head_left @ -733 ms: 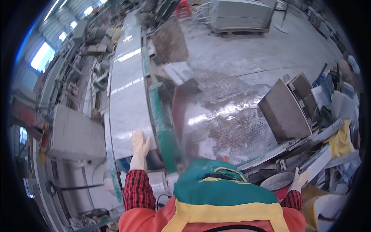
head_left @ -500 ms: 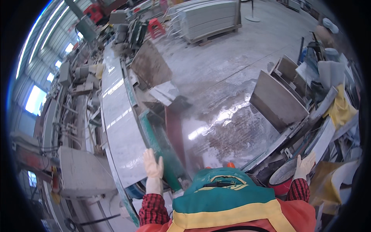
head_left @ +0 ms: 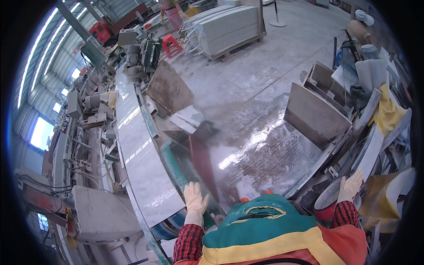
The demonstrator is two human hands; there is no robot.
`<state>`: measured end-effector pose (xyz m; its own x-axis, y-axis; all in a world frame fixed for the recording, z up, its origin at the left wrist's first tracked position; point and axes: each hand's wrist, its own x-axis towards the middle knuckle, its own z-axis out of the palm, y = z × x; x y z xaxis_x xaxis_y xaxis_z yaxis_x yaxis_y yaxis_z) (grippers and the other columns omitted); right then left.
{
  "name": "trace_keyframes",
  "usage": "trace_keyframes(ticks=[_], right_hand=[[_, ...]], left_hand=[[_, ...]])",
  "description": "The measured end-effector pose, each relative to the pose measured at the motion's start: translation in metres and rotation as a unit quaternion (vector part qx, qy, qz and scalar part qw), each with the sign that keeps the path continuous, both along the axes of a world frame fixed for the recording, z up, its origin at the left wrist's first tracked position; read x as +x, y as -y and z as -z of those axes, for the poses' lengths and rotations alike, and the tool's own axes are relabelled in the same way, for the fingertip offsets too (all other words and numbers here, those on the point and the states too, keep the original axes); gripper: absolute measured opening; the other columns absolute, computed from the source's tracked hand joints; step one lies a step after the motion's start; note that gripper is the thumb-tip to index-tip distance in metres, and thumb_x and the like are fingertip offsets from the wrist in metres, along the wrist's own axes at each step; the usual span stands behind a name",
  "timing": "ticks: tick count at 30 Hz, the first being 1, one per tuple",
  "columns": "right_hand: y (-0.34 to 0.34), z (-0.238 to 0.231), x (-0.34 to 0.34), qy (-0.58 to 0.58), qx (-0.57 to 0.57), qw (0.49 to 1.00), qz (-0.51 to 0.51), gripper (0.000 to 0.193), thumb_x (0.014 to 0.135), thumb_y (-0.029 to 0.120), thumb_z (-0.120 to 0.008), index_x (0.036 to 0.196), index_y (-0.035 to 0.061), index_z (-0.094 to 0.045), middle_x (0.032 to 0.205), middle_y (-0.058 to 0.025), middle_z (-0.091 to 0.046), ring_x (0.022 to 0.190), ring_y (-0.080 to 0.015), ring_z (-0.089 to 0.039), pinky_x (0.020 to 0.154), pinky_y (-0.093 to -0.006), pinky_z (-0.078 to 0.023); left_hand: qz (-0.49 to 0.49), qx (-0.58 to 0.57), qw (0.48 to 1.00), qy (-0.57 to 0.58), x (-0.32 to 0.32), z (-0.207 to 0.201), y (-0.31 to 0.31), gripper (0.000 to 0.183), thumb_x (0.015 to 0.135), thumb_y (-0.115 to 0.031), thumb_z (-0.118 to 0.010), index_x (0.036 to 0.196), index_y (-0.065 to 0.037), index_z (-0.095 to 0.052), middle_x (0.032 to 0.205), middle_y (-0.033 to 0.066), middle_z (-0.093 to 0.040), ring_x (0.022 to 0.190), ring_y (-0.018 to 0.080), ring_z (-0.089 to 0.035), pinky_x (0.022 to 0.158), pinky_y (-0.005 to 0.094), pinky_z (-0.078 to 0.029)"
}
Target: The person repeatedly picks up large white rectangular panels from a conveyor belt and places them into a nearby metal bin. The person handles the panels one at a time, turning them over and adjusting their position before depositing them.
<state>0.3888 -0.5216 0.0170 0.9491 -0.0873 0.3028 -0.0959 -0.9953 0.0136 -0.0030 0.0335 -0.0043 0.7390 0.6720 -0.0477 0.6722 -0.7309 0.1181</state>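
L to R, workshop floor: a dull grey block (head_left: 104, 216), boxy & rough-faced, sits below a ribbed motor (head_left: 92, 102). Next, a long pale slab (head_left: 145, 176), thin, smooth, glossy w/ bright reflections, stretches away from the worker, a blue curved drum (head_left: 163, 231) under its near end. Just beside the slab's R edge, over a scuffed green rail (head_left: 174, 164), the worker's L hand (head_left: 195, 199), pale-gloved, is spread flat, fingers apart, nothing gripped; contact w/ rail can't be told. At ctr, wet, streaky floor (head_left: 265, 165) & a teal apron (head_left: 265, 223) w/ yellow trim. R of that, flat brown panels (head_left: 314, 115) stand tilted nr a round red bucket (head_left: 326, 215), grey-coated inside; contents unclear. R hand (head_left: 350, 186), also gloved, is open & empty at the bucket's R rim, touch uncertain. Far R: crumpled yellow cloth (head_left: 385, 112).
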Motion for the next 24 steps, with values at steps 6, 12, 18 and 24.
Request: trace_keyframes(ticks=[6, 12, 18, 24], right_hand=[[-0.003, 0.003, -0.007, 0.0, -0.008, 1.0, 0.007, 0.091, 0.08, 0.023, -0.075, 0.152, -0.0029, -0.027, 0.153, -0.0251, -0.035, 0.142, -0.0415, -0.033, 0.12, -0.0449, -0.026], [-0.009, -0.003, -0.014, 0.004, 0.003, 1.0, -0.005, 0.089, 0.079, 0.02, -0.074, 0.151, -0.0029, -0.028, 0.152, -0.0248, -0.036, 0.142, -0.0412, -0.033, 0.119, -0.0448, -0.027], [-0.018, -0.008, -0.022, 0.017, 0.002, 1.0, 0.006, 0.087, 0.078, 0.017, -0.074, 0.15, -0.003, -0.029, 0.151, -0.0241, -0.037, 0.142, -0.04, -0.034, 0.119, -0.0434, -0.028], [-0.025, -0.012, -0.029, 0.03, 0.007, 1.0, -0.003, 0.086, 0.077, 0.015, -0.073, 0.15, -0.0018, -0.029, 0.15, -0.0234, -0.037, 0.141, -0.0397, -0.034, 0.119, -0.0437, -0.028]], left_hand=[[0.002, 0.012, 1.0, 0.02, 0.001, -0.002, 0.001, 0.078, 0.082, -0.031, -0.075, 0.145, -0.003, -0.039, 0.151, 0.0215, -0.033, 0.14, 0.0485, -0.03, 0.117, 0.0519, -0.025], [0.004, 0.002, 1.0, 0.018, 0.003, -0.008, 0.001, 0.077, 0.082, -0.031, -0.075, 0.145, -0.004, -0.039, 0.152, 0.0209, -0.032, 0.14, 0.0482, -0.029, 0.118, 0.0516, -0.024], [0.003, 0.012, 1.0, 0.021, 0.001, -0.003, 0.002, 0.076, 0.083, -0.031, -0.074, 0.146, -0.004, -0.039, 0.152, 0.0203, -0.032, 0.14, 0.0477, -0.029, 0.118, 0.0512, -0.024], [-0.008, -0.006, 1.0, 0.019, 0.0, -0.003, 0.002, 0.076, 0.084, -0.031, -0.073, 0.147, -0.006, -0.039, 0.154, 0.0205, -0.032, 0.143, 0.0475, -0.027, 0.12, 0.0509, -0.023]])
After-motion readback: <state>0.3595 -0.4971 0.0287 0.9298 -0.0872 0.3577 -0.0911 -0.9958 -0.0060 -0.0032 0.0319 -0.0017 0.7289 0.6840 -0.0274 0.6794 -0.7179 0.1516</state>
